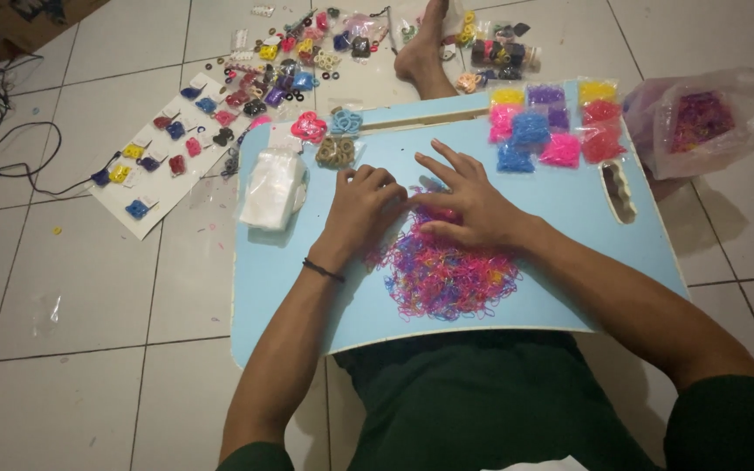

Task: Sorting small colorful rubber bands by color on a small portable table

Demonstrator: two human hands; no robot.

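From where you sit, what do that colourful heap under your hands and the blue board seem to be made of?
The heap looks like thin rubber or silicone loops: translucent, glossy strands in pink, purple and orange. The blue board seems to be laminated wood or fibreboard: a smooth matte top with a pale edge, though plastic is possible.

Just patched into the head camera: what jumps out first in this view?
First, the tangled pile of small pink, purple and orange rubber bands in the middle of the light blue lap table, with the left hand and right hand resting on its far edge. Next, the sorted bags of bands by colour at the table's far right corner. On the floor to the left lies a white sheet of small hair clips.
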